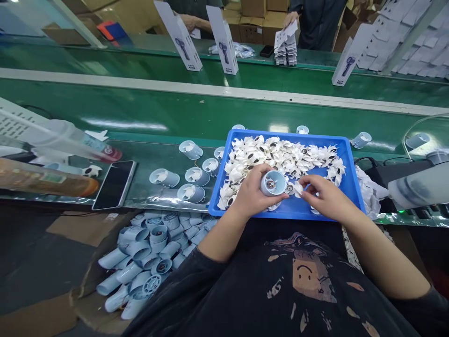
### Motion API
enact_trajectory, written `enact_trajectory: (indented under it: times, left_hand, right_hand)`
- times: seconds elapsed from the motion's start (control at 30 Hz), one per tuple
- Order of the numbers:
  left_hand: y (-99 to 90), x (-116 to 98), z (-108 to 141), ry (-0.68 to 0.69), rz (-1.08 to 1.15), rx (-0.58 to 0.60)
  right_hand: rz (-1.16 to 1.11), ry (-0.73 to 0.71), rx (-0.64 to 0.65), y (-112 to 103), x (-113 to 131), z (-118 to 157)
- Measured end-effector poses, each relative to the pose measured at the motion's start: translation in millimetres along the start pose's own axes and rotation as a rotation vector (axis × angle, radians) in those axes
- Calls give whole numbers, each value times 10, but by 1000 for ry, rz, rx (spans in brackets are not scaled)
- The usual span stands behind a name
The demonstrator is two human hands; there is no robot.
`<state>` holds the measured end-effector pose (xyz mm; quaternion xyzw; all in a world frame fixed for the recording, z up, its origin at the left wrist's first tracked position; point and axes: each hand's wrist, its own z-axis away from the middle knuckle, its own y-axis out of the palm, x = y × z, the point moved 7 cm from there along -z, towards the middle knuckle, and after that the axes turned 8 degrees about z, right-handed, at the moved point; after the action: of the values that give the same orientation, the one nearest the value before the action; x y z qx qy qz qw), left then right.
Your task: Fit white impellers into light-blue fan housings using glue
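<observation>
My left hand (249,193) is wrapped round a light-blue fan housing (274,182), its open end turned up so the motor inside shows. To its right, my right hand (324,196) pinches a small white fan blade (298,189) between thumb and fingers, close beside the housing but apart from it. Both hands are over a blue tray (352,173) heaped with white fan blades (280,152), many with dark round centres. Left of the tray, several blue housings with white blades inside, such as this fitted housing (191,193), lie or stand on the bench.
A cardboard box (87,299) of loose blue housings (140,252) sits below at left. A phone (115,185) and bottles lie on the left bench. White printed cartons (224,47) stand across the green conveyor (147,105), where two people work. At right stands a translucent bottle (417,187).
</observation>
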<state>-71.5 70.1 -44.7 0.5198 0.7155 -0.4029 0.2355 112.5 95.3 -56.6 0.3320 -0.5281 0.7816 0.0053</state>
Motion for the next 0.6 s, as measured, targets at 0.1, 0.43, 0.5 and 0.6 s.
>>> enact_trajectory:
  times: [0.1, 0.43, 0.5, 0.6]
  left_hand:
    - [88, -196, 32, 50, -62, 145]
    - [248, -531, 74, 177, -162, 222]
    - [266, -584, 94, 242, -175, 205]
    - [275, -657, 145, 319, -187, 156]
  right_hand:
    - [-359, -77, -17, -82, 32, 170]
    - [-296, -279, -250, -227, 379, 390]
    - [59, -392, -370, -279, 592, 452]
    - [311, -447, -468, -261, 758, 463]
